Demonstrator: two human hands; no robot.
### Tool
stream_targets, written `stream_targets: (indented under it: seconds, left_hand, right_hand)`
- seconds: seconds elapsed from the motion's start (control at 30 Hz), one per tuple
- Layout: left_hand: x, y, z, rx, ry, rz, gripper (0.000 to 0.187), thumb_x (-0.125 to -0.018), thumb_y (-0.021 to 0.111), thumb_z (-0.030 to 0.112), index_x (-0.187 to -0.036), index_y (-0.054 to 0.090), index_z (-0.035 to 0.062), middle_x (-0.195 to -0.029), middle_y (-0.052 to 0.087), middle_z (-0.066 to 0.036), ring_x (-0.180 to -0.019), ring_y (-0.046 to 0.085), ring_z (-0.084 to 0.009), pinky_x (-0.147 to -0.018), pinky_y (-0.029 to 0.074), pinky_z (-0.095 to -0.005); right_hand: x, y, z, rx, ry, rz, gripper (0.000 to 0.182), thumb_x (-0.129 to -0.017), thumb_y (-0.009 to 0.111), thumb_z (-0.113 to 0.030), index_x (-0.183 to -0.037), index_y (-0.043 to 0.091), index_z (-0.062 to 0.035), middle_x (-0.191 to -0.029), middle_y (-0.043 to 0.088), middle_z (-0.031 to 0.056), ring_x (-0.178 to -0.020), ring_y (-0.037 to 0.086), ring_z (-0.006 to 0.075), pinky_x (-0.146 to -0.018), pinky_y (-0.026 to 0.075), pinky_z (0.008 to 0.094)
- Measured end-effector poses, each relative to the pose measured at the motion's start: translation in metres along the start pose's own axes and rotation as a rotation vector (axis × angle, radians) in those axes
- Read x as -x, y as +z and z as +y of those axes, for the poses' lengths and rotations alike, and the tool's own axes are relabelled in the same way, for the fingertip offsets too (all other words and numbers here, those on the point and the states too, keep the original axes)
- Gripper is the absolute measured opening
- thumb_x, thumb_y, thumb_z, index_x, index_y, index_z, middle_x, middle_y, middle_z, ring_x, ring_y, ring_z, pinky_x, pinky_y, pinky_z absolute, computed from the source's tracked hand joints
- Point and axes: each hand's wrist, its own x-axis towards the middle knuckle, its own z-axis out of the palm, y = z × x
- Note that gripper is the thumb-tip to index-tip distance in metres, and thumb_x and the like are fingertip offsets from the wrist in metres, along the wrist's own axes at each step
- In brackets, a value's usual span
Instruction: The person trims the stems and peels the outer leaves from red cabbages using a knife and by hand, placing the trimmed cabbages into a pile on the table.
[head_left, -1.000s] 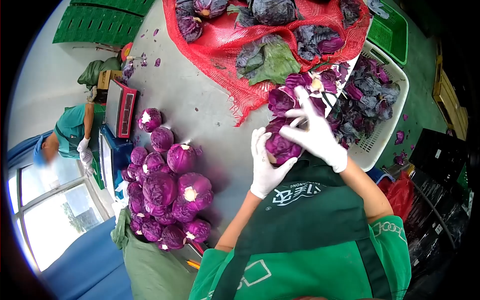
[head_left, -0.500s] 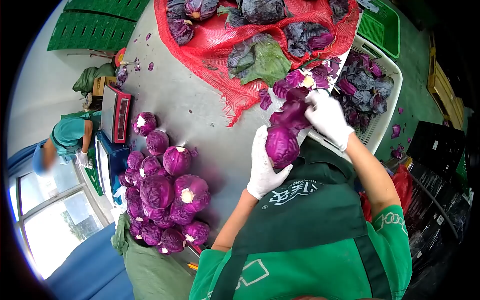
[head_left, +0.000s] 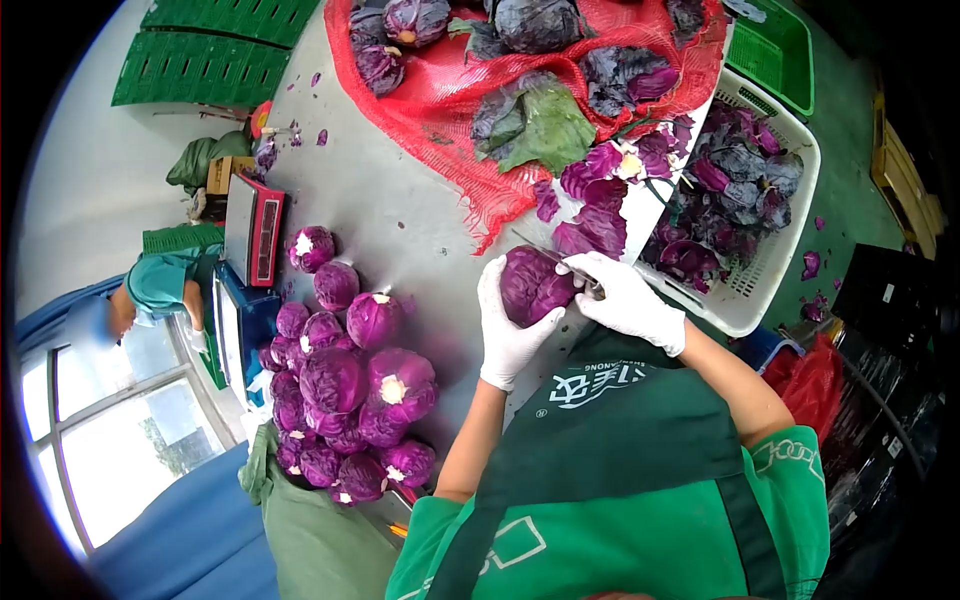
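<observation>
While both gloved hands meet over the table edge, notes as follows.

Cabbage: one red cabbage head [head_left: 533, 285], trimmed and roundish, held up just above the near edge of the grey table [head_left: 400, 200], close to the person's chest.

Left hand [head_left: 507, 325]: fingers wrapped round the head's left and under side, cupping and carrying it; the nearer and steadier of the two.

Right hand [head_left: 625, 295]: closed round a knife [head_left: 550, 255], blade reaching leftward across the top of the head and touching it or very nearly; handle hidden in the fist.

Key relation: head lies left of the right-hand fingers, directly under the blade; stem end not visible, so its axis cannot be told.

Loose leaves [head_left: 595, 225]: purple trimmings on the table just beyond the hands.

White crate [head_left: 760, 290]: right of the table, full of discarded outer leaves.

Red net sack [head_left: 450, 100]: spread on the far part of the table, untrimmed heads lying on it.

Trimmed pile [head_left: 345, 390]: many cleaned heads heaped to the left, white stem cuts showing.

Scale [head_left: 255, 230]: at the table's left edge.

Another person [head_left: 160, 285]: green top, bent beside the table's left end, well apart.
</observation>
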Motion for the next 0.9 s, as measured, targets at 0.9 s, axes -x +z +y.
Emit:
stream_targets:
  seconds: [0.9]
  left_hand:
    - [0.001, -0.009, -0.031, 0.124, -0.040, -0.019, 0.081, -0.084, 0.074, 0.046, -0.151, 0.037, 0.0190, -0.148, 0.048, -0.005, -0.138, 0.044, -0.0240, -0.120, 0.029, -0.0466]
  right_hand:
    - [-0.038, -0.004, -0.065, -0.114, -0.167, 0.038, 0.040, -0.088, 0.071, -0.017, -0.126, 0.065, -0.0052, -0.106, 0.066, 0.0091, -0.094, 0.061, 0.0173, -0.083, 0.049, 0.0297]
